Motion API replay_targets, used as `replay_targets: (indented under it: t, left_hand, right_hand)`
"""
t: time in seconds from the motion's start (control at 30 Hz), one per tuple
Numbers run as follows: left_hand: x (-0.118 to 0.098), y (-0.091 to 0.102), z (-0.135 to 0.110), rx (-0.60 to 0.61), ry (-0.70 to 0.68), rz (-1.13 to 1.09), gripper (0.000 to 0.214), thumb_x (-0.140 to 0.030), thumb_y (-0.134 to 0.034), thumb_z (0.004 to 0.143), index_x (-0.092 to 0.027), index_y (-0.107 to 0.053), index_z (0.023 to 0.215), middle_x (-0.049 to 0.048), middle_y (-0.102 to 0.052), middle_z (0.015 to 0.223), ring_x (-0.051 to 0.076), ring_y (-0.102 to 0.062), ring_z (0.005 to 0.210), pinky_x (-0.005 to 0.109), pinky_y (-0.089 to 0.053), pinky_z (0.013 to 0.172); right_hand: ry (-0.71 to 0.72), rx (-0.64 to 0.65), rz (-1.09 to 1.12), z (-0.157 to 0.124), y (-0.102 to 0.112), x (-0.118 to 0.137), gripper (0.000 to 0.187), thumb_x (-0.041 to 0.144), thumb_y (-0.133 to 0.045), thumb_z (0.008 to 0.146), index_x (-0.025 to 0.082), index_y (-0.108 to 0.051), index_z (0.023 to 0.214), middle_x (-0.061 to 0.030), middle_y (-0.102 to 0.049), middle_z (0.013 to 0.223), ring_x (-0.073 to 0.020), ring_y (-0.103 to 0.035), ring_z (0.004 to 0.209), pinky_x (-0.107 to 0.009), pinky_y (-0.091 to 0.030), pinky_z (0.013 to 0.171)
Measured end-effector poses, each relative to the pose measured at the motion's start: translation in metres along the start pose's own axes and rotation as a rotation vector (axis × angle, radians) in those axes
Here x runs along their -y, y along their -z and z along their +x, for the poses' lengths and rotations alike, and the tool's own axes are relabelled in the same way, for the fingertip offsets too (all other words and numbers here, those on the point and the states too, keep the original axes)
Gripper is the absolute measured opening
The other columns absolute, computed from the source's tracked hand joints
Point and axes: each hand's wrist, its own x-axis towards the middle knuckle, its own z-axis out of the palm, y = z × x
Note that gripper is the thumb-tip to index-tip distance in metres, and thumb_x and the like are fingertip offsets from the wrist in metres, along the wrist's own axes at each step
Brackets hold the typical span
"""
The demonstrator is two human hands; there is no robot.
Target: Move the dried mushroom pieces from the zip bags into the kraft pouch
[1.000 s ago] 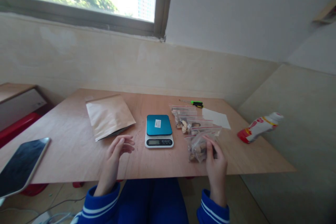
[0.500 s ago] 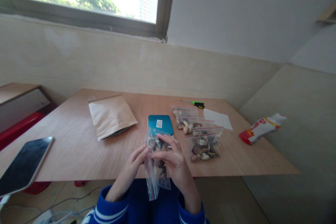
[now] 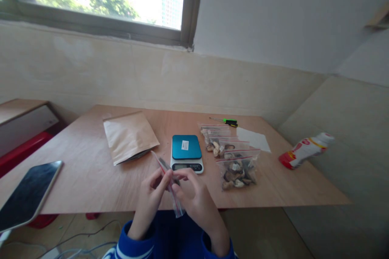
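A clear zip bag (image 3: 178,207) with a red seal line is held edge-up between my hands, above the near table edge. My left hand (image 3: 153,190) pinches its rim between thumb and fingers. On the other side, my right hand (image 3: 194,196) has its thumb and fingers closed on the bag too. My fingers hide most of the bag's contents, though dark pieces show near the rim. Just beyond my hands sits a kitchen scale (image 3: 186,149) with a blue top and a white body. To its right lie several zip bags of dried mushrooms (image 3: 238,173).
A brown paper pouch (image 3: 130,135) lies left of the scale, and a phone (image 3: 28,192) at the far left. A screwdriver (image 3: 227,121), a white sheet (image 3: 255,139) and a red-and-white bottle (image 3: 305,150) are on the right. Cables (image 3: 79,247) run along the floor.
The bag has turned from its broad side to its edge, and its top now leans left. My right hand has drawn lower, and the scale's front panel has come into view.
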Motion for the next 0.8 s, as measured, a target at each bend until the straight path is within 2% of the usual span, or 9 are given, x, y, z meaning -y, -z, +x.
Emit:
replay_targets:
  t: [0.1, 0.2, 0.27, 0.43, 0.57, 0.8]
  left_hand:
    - [0.006, 0.000, -0.002, -0.035, -0.005, 0.043, 0.032, -0.048, -0.062, 0.079, -0.019, -0.064, 0.068, 0.0013, -0.061, 0.063, 0.017, -0.056, 0.061, 0.026, -0.045, 0.057]
    - [0.010, 0.002, -0.002, -0.031, -0.011, 0.065, 0.032, -0.048, -0.063, 0.079, -0.019, -0.064, 0.065, 0.0014, -0.061, 0.064, 0.016, -0.056, 0.061, 0.026, -0.044, 0.057]
    - [0.010, 0.004, -0.002, -0.028, -0.014, 0.073, 0.032, -0.047, -0.063, 0.080, -0.019, -0.064, 0.065, 0.0013, -0.061, 0.064, 0.016, -0.056, 0.061, 0.026, -0.043, 0.057]
    - [0.008, 0.004, -0.001, -0.017, -0.015, 0.109, 0.035, -0.049, -0.062, 0.079, -0.018, -0.063, 0.062, 0.0011, -0.059, 0.060, 0.015, -0.054, 0.058, 0.025, -0.042, 0.055]
    - [0.008, 0.004, 0.001, 0.038, -0.048, 0.145, 0.036, -0.049, -0.060, 0.080, -0.018, -0.062, 0.061, 0.0015, -0.060, 0.057, 0.015, -0.056, 0.055, 0.024, -0.042, 0.052]
    - [0.006, 0.013, 0.002, 0.104, -0.115, 0.273, 0.035, -0.044, -0.055, 0.084, -0.016, -0.063, 0.064, 0.0004, -0.059, 0.054, 0.013, -0.053, 0.049, 0.021, -0.038, 0.048]
  right_hand:
    - [-0.084, -0.011, 0.003, 0.001, -0.009, 0.001, 0.024, 0.025, -0.066, 0.081, 0.021, -0.060, 0.105, -0.0025, -0.066, 0.095, -0.0177, -0.063, 0.090, -0.031, -0.052, 0.083]
    - [-0.081, -0.037, 0.010, 0.002, -0.012, -0.002, 0.007, 0.024, -0.062, 0.084, 0.020, -0.062, 0.091, -0.0009, -0.066, 0.085, -0.0163, -0.063, 0.083, -0.028, -0.051, 0.077]
    - [-0.069, -0.035, 0.001, 0.002, -0.012, -0.004, 0.003, 0.023, -0.061, 0.085, 0.020, -0.062, 0.085, -0.0005, -0.066, 0.081, -0.0161, -0.063, 0.080, -0.028, -0.050, 0.075]
    - [-0.101, -0.088, -0.057, 0.004, -0.018, -0.008, 0.008, 0.022, -0.058, 0.083, 0.020, -0.058, 0.076, -0.0007, -0.064, 0.075, -0.0169, -0.063, 0.074, -0.027, -0.049, 0.071]
    - [-0.119, -0.126, 0.007, 0.006, -0.024, -0.015, 0.011, 0.020, -0.056, 0.081, 0.020, -0.056, 0.070, -0.0004, -0.065, 0.068, -0.0162, -0.063, 0.067, -0.026, -0.050, 0.067]
    - [-0.055, -0.207, 0.055, 0.007, -0.031, -0.026, 0.011, 0.020, -0.058, 0.079, 0.019, -0.056, 0.068, -0.0001, -0.067, 0.066, -0.0147, -0.066, 0.066, -0.022, -0.050, 0.065]
